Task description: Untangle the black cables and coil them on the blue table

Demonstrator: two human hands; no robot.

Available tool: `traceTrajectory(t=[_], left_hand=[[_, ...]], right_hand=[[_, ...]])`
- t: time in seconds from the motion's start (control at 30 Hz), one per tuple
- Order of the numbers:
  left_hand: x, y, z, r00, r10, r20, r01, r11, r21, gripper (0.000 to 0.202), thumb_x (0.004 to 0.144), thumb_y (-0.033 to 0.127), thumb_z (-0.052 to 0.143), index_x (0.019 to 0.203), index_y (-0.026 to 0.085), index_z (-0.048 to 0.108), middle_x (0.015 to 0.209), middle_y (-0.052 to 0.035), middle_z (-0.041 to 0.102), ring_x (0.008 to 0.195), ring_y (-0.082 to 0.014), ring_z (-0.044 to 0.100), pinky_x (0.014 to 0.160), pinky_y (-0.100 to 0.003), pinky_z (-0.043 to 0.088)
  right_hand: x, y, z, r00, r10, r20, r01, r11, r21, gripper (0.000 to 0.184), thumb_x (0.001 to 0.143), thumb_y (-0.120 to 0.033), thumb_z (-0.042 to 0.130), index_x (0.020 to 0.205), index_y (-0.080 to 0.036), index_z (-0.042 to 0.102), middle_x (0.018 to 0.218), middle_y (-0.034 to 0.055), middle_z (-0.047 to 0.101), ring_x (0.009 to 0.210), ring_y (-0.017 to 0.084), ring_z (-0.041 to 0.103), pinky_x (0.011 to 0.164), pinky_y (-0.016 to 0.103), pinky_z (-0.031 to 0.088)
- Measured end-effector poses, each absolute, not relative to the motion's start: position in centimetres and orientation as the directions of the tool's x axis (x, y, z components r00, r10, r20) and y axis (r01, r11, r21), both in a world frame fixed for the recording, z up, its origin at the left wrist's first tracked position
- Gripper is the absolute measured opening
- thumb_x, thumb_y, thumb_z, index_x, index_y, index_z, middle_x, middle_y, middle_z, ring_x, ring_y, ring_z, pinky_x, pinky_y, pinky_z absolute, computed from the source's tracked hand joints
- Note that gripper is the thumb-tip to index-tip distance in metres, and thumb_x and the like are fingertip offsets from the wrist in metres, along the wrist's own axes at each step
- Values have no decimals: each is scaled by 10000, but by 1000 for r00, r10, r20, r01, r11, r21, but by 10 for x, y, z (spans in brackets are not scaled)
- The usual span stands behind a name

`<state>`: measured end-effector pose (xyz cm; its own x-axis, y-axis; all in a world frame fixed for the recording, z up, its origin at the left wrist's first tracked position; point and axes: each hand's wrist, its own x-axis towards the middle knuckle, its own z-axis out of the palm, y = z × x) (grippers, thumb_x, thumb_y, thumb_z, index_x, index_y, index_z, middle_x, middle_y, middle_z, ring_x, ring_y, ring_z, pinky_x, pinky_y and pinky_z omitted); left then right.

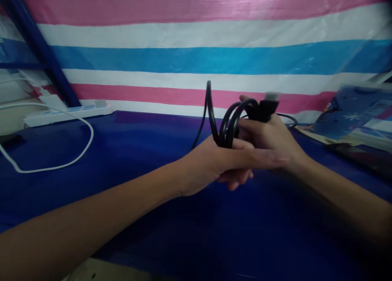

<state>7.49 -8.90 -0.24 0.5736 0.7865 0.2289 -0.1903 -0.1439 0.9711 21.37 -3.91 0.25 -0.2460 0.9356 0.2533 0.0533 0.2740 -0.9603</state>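
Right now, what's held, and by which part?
A black cable: its coils loop around the left hand, and the right hand grips it just behind the plug.

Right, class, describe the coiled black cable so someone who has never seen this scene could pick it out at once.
Below the pink, white and blue striped sheet lies a dark blue tabletop; at its middle two hands meet. The thin black cable is looped in coils between the left hand and right hand, unlike the loose white cord lying flat at the left.
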Motion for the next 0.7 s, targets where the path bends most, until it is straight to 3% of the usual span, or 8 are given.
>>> traceTrajectory(t=[0.1, 0.23, 0.33, 0.47, 0.6, 0.7], left_hand=[[73, -95, -1, 683, 707, 182, -178, -81, 981, 551, 850, 270, 516, 343, 187, 316, 346, 47, 292, 352, -57, 290, 551, -298, 391], [66, -97, 4, 755, 641, 140, -188, 7, 982, 556, 884, 278, 477, 373, 185, 278, 351, 53, 239, 336, -50, 215, 448, -281, 234], [62, -91, 8, 699, 687, 197, -260, -12, 966, 551, 905, 343, 472, 395, 178, 345, 349, 52, 274, 305, -49, 283, 428, -259, 298], [56, -81, 11, 493, 830, 259, -427, -28, 904, 480, 900, 543, 423, 603, 176, 511, 355, 81, 323, 292, -54, 347, 432, -220, 406], [54, -79, 14, 467, 859, 210, -363, -30, 931, 515, 866, 642, 383, 670, 179, 493, 331, 98, 291, 273, -45, 294, 385, -191, 356], [53, -81, 14, 543, 820, 183, -217, -73, 973, 344, 812, 430, 624, 644, 178, 461, 372, 106, 304, 315, -27, 287, 426, -193, 360]], right_hand=[[208, -42, 0, -202, 940, 274, 165, 308, -937, 486, 704, -121, 604, 1163, -258, 524, 519, -80, 466, 441, 109, 441, 438, 241, 398], [206, -41, -3, -249, 905, 346, 232, 402, -886, 606, 693, -113, 598, 1259, -297, 487, 501, -89, 478, 486, 129, 506, 497, 255, 417], [208, -37, -4, -226, 889, 399, 219, 446, -868, 560, 725, -169, 602, 1257, -303, 492, 505, -75, 494, 480, 135, 511, 495, 261, 402], [213, -32, -4, -147, 871, 469, 301, 491, -818, 549, 784, -244, 593, 1317, -254, 463, 476, -58, 477, 401, 136, 462, 432, 266, 365], [219, -32, -3, -136, 709, 692, 516, 647, -562, 625, 805, -268, 581, 1403, -231, 406, 609, -14, 546, 473, 147, 504, 515, 321, 433], [221, -37, -1, -178, 547, 818, 631, 702, -332, 693, 793, -248, 553, 1450, -157, 351, 780, 52, 613, 590, 166, 538, 638, 373, 459]])
